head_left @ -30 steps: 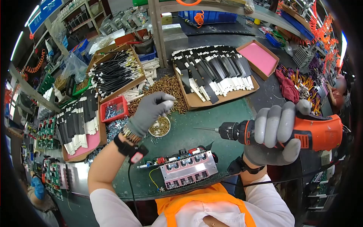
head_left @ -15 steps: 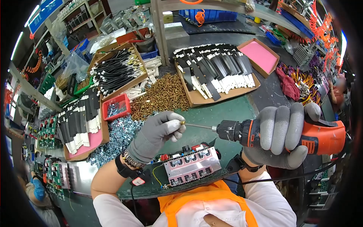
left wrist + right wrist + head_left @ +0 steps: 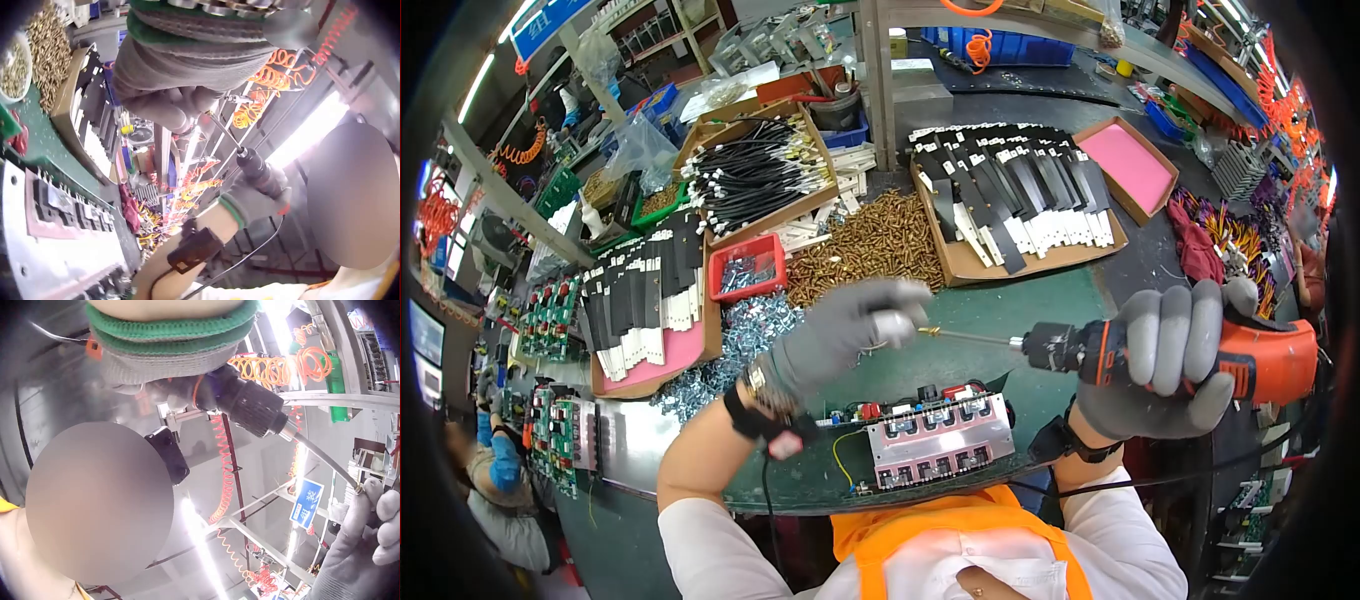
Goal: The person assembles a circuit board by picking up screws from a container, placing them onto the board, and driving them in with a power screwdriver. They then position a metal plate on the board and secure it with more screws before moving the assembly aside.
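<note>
The right hand (image 3: 1165,360) grips an orange and black power driver (image 3: 1268,365), its long bit (image 3: 980,338) pointing left. A small brass-coloured screw (image 3: 931,331) sits at the bit's tip. Thumb and finger of the gloved left hand (image 3: 835,335) pinch at the screw; the right wrist view shows the left hand (image 3: 350,550) close around the tip of the bit (image 3: 328,462). Below the bit, untouched, lies a metal plate assembly (image 3: 943,441) with black components, seen also as the plate (image 3: 69,253) in the left wrist view.
Brass screws (image 3: 870,240) lie piled behind the left hand. Silvery clips (image 3: 750,335) and a red bin (image 3: 747,268) are at left. Cardboard trays hold black-and-white strips (image 3: 1010,190) and black cables (image 3: 765,170). A cord (image 3: 1170,482) hangs near the right wrist.
The left hand has moved from the brass screws to the bit's tip, where a screw now sits. The driver has shifted slightly, still in the right hand; the head view has turned left.
</note>
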Demonstrator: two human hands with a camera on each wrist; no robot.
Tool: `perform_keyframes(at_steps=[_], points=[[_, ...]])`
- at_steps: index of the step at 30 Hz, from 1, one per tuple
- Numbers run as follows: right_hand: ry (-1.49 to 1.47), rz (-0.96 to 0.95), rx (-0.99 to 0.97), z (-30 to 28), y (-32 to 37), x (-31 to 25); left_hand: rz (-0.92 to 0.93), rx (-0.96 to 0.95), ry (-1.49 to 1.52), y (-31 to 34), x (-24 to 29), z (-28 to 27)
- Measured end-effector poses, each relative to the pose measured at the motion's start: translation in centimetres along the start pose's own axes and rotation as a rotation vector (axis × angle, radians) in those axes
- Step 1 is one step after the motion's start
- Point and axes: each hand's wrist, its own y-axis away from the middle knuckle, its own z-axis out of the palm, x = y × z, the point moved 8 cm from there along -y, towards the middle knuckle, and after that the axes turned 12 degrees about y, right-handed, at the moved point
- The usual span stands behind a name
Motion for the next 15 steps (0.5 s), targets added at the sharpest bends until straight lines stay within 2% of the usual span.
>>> perform_keyframes(at_steps=[1,3,5,7,11,13,15], points=[[0.016,-0.014,0.070,-0.6,0.0,0.0,0.146,0.018,-0.202,-1.2,1.2,-1.7],[0.000,-0.024,0.077,-1.1,-0.1,-0.1,0.326,0.232,-0.758,-3.7,1.8,-9.2],[-0.011,0.000,0.102,-1.6,0.1,-0.1,0.023,0.324,-1.465,-6.8,0.1,-15.0],[0.009,-0.008,0.074,-1.5,0.3,-0.4,-0.261,0.286,-1.843,-9.1,-3.2,-18.9],[0.085,0.018,0.032,-1.5,0.9,-0.8,-0.171,0.320,-2.043,-10.4,-5.1,-19.7],[0.176,0.001,0.052,-1.9,1.3,-1.3,-0.236,0.384,-2.125,-10.9,-5.8,-19.8],[0.187,0.012,0.089,-2.2,1.6,-1.3,-0.286,0.355,-2.152,-11.0,-6.2,-19.5]])
